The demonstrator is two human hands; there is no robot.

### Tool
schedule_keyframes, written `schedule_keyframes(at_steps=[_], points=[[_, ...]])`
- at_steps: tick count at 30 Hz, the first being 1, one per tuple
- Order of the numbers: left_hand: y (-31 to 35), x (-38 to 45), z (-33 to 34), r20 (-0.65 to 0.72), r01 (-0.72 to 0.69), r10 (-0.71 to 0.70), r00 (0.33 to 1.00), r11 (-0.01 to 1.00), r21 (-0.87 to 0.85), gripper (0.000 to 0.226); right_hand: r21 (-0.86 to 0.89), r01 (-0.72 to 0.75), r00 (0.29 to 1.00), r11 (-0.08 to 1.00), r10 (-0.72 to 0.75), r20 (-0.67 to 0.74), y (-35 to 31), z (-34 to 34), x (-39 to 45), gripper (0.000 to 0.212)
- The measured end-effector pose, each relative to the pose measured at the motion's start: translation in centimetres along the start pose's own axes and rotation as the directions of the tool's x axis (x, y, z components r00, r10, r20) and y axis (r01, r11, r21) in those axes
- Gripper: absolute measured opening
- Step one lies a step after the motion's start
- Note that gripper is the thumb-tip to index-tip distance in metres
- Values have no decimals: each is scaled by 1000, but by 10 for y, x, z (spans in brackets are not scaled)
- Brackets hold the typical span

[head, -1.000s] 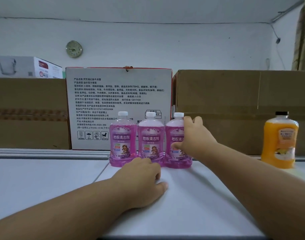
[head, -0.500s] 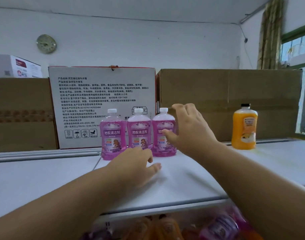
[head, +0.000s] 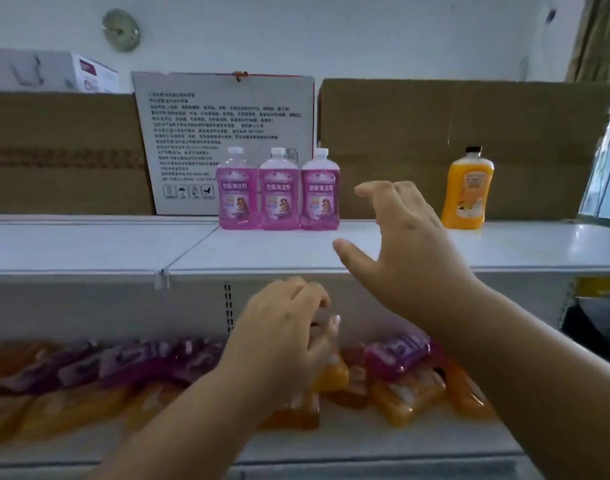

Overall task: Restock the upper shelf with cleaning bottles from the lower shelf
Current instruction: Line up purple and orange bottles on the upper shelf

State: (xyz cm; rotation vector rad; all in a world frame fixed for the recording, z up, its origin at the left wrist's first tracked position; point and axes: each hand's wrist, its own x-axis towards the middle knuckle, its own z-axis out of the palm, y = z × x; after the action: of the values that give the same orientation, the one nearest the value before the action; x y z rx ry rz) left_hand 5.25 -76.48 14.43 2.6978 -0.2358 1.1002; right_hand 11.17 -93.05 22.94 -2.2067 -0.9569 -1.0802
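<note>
i see three purple bottles (head: 278,192) side by side, upright on the white upper shelf (head: 435,251), white caps, labels in chinese print i can't read sharply; behind them a grey printed carton (head: 224,126) between brown cardboard boxes (head: 452,133). an orange bottle (head: 467,190) with a dark cap stands well apart to the right. my right hand (head: 404,244) hangs spread and empty over the shelf edge. my left hand (head: 279,337) curls loosely above the blurred lower-shelf pile (head: 400,372) of purple and orange bottles; whether it grips any i cannot tell
</note>
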Motion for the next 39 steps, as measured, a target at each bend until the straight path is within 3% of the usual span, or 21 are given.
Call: schedule_keyframes(at_steps=[4,10,13,18,22,24,25,27,29,31,33,36,39], points=[[6,-63,42,154,94,-88,984,995,-32,30,86,-44,991,995,32,132,-3,3,-71,64],[-24,-89,111,366,289,-258,894,957,-29,21,30,-136,965,990,126,229,9,32,-115,61],[-46,-71,146,448,455,-414,792,890,19,40,-14,-191,950,982,188,251,15,47,-118,60],[-64,-21,202,417,711,-654,631,703,27,82,-76,-248,936,966,259,239,29,67,-115,59],[-65,1,225,458,808,-742,490,584,82,98,-90,-307,910,947,320,264,40,82,-120,58],[-65,11,226,533,887,-750,392,462,-2,102,-88,-325,898,942,337,282,48,87,-121,57],[-65,15,223,599,930,-722,345,350,-114,100,-85,-331,894,940,341,291,52,90,-122,57],[-62,19,209,716,935,-643,273,1,-356,80,-75,-343,886,936,350,305,63,94,-121,57],[-54,8,187,796,822,-573,194,-348,-451,66,-47,-353,872,934,347,344,74,100,-121,58],[-45,-18,165,819,678,-531,216,-522,-517,69,-1,-353,860,935,325,393,81,108,-120,58],[-39,-51,144,789,557,-534,302,-573,-601,76,60,-357,856,932,301,420,86,119,-116,57],[-35,-93,107,746,438,-533,399,-605,-666,93,205,-399,839,893,266,474,88,151,-112,59],[-36,-115,74,654,418,-576,490,-503,-757,110,306,-577,721,757,298,625,80,199,-108,51]])
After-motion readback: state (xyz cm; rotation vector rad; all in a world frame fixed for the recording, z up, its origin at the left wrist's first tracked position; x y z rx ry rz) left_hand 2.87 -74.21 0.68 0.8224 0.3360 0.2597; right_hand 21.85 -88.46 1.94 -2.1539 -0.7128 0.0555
